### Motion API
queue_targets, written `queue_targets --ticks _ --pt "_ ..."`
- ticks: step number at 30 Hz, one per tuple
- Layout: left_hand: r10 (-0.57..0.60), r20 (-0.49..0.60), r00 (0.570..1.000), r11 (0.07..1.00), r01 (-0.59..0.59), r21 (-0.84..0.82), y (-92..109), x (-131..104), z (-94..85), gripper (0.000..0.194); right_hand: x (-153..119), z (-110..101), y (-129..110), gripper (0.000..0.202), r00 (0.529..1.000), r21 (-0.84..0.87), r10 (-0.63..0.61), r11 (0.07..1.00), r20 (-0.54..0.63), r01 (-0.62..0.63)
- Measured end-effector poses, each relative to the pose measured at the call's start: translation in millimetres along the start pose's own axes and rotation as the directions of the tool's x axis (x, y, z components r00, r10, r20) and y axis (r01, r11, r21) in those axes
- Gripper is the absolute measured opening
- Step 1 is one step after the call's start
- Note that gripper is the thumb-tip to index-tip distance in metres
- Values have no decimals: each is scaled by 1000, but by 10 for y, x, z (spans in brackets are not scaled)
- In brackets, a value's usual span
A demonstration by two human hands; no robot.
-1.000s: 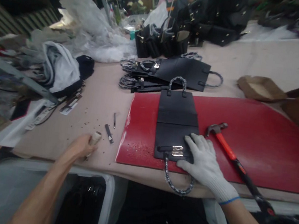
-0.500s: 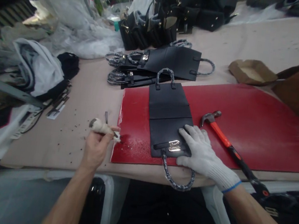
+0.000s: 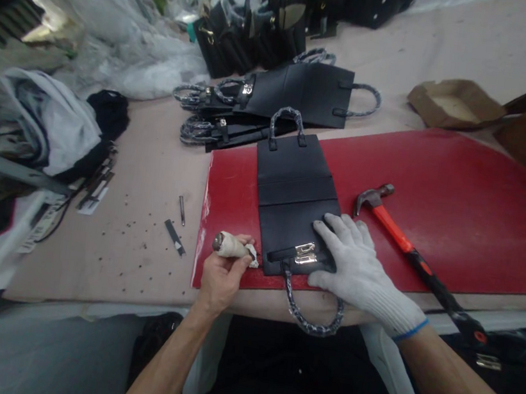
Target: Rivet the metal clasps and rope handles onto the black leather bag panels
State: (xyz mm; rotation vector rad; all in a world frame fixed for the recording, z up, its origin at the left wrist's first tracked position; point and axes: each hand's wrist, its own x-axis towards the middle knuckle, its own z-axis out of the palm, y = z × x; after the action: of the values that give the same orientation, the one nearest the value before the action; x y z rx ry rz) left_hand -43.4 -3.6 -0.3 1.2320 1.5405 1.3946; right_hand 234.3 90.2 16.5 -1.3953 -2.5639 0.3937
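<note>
My bare left hand [image 3: 223, 279] is closed round a short, thick tool wrapped in white [image 3: 232, 246]; its working tip is hidden. The hand is over the red mat [image 3: 436, 207], just left of a black bag panel [image 3: 294, 182]. My right hand [image 3: 353, 267], in a white knitted glove, lies with fingers spread on the panel's right edge. Gold-coloured metal fittings [image 3: 305, 253] show near the panel's lower end. Wrapped handles stick out at both ends, the lower handle [image 3: 310, 316] hanging over the table edge.
A claw hammer [image 3: 398, 237] with an orange and black handle lies right of my glove. Left of the mat are a metal rod [image 3: 182, 210] and a flat blade [image 3: 175, 237]. More black panels [image 3: 300, 92] are stacked behind, and a cardboard tray [image 3: 454, 104] stands at back right.
My left hand has moved right with the white-wrapped tool, from the mat's left edge to beside the panel. The flat blade now shows on the table. My right hand stays on the panel.
</note>
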Motion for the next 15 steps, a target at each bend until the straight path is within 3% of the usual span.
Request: queue_targets --ticks 3,6,9,15 --pt "34 -38 999 999 -32 41 -2 -59 -6 21 1 0 -9 101 1000 6 8 1000 1 -8" --pt "174 -84 981 985 -173 20 45 -76 75 17 0 5 -12 100 1000 19 9 1000 -6 -9" --pt "282 -62 957 959 -281 24 91 -28 181 16 -5 13 -7 100 1000 20 5 1000 -12 -5" --pt "297 0 955 955 -297 29 32 27 260 14 -13 32 -6 98 1000 20 7 1000 -24 -6"
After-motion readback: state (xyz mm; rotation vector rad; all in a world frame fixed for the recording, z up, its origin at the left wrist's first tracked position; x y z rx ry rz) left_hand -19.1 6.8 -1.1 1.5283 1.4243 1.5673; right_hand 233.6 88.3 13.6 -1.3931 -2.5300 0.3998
